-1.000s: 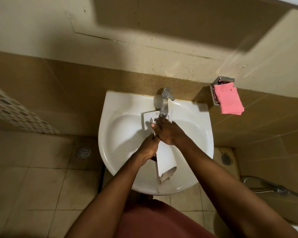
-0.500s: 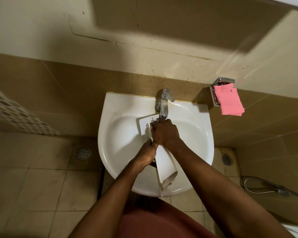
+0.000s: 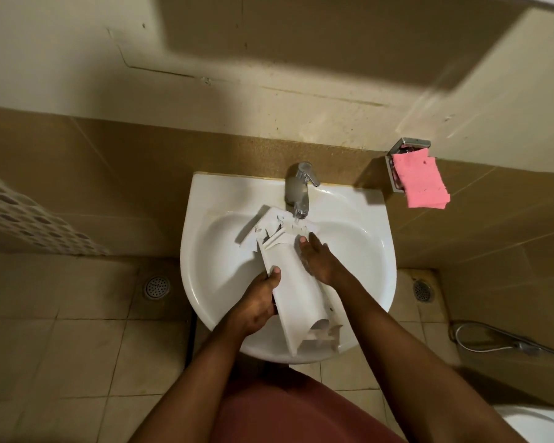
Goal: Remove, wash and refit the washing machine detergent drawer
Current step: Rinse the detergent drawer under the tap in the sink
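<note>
The white detergent drawer point(image 3: 296, 286) lies lengthwise over the white basin point(image 3: 365, 251), its smooth underside up and its far end under the chrome tap point(image 3: 299, 190). Water from the spout falls onto that far end. My left hand point(image 3: 258, 302) grips the drawer's left edge near the middle, thumb on top. My right hand point(image 3: 319, 259) lies against the drawer's right side with the fingers stretched toward the tap. The near end of the drawer juts over the basin's front rim.
A pink sponge point(image 3: 421, 183) sits in a chrome wall holder right of the basin. Floor drains point(image 3: 155, 286) lie left and right of the pedestal. A hose point(image 3: 499, 342) runs along the right wall, and a patterned white basket point(image 3: 29, 222) stands at the left.
My right hand has slid off the top of the drawer to its right side. The drawer's far end and underside now show under the running water.
</note>
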